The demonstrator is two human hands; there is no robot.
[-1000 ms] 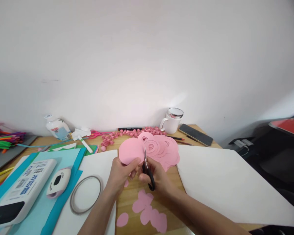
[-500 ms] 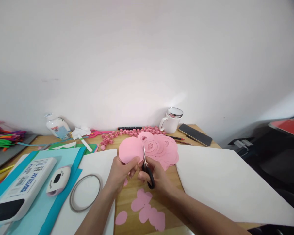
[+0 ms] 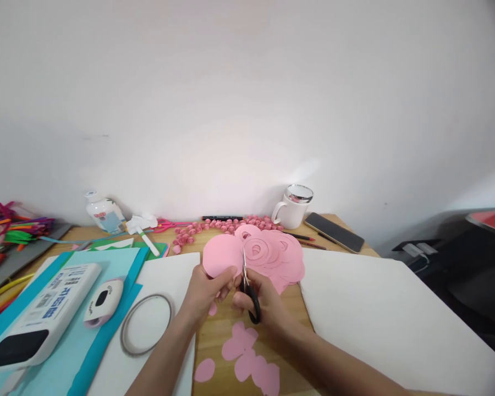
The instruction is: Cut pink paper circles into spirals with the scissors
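Observation:
My left hand [image 3: 202,291] pinches the lower edge of a pink paper disc [image 3: 221,254] and holds it upright over the wooden table [image 3: 218,341]. My right hand [image 3: 264,300] grips black-handled scissors [image 3: 248,286], whose blades point up into the disc's right edge. Behind them lies a pile of pink paper circles cut into spirals [image 3: 276,253]. Pink offcuts [image 3: 247,357] lie on the table below my hands.
White sheets [image 3: 379,313] lie right and left. A metal ring [image 3: 146,324], a white device [image 3: 103,300] and a long white box [image 3: 41,316] rest on blue paper. Rolled pink roses [image 3: 223,225], a white mug [image 3: 292,206], a phone [image 3: 334,231] and a bottle [image 3: 103,212] line the wall.
Hands, disc and scissors keep nearly the same pose; the blades have shifted slightly along the disc's edge. The camera has turned a little, shifting the scene to the right.

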